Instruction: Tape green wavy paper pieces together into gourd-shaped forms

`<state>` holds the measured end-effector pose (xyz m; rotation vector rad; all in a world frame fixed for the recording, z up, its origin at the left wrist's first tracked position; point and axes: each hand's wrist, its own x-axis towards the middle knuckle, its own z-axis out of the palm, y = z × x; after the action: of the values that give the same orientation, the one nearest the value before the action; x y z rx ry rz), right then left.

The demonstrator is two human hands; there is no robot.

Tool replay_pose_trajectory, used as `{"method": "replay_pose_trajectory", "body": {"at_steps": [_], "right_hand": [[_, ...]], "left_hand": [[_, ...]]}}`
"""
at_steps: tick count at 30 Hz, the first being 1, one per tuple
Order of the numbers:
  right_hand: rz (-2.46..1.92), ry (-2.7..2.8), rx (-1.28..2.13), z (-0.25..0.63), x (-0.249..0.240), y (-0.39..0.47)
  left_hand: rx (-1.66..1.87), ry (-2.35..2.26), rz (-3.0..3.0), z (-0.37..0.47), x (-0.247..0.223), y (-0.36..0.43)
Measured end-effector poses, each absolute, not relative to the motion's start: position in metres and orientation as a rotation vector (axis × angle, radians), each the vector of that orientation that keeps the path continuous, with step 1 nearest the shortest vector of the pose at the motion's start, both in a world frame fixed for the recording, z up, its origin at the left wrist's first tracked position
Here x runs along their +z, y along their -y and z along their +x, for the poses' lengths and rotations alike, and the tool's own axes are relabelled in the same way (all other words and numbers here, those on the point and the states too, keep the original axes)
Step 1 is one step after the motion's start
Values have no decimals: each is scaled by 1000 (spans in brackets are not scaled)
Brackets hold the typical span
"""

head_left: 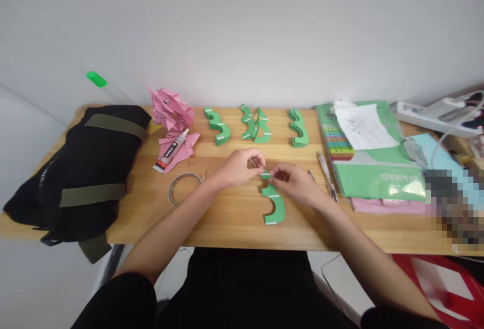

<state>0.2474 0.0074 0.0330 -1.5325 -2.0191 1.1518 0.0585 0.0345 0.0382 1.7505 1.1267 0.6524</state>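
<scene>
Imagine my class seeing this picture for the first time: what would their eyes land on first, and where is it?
Probably the scalloped green paper-like piece with white strips, at the table's middle, with the left hand and right hand at its far end. Next might come the ruffled pink paper-like bundle at the back left, and the big black fabric bag with olive bands on the far left.

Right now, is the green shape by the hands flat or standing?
Flat, at least below: the green shape lies along the table, white strips showing. Whether its top end, by the right hand, is lifted, I cannot tell.
</scene>
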Motion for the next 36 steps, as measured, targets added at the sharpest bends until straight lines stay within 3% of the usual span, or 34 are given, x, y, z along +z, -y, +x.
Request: {"method": "replay_pose_trajectory", "body": {"at_steps": [5, 13, 17, 25, 36], "right_hand": [[-1232, 1629, 1378, 247, 79, -13], [-1057, 1536, 1119, 236, 143, -17], [-1028, 1618, 1017, 231, 150, -13], [-924, 2014, 289, 227, 156, -2], [-779, 2070, 145, 232, 155, -5]], "left_hand": [[982, -1080, 1565, 52, 89, -40], [1102, -962, 1600, 50, 149, -32], [1172, -952, 1622, 50, 157, -28], [1155, -921, 1621, 48, 160, -22], [1129, -932, 1619, 45, 163, -18]]}}
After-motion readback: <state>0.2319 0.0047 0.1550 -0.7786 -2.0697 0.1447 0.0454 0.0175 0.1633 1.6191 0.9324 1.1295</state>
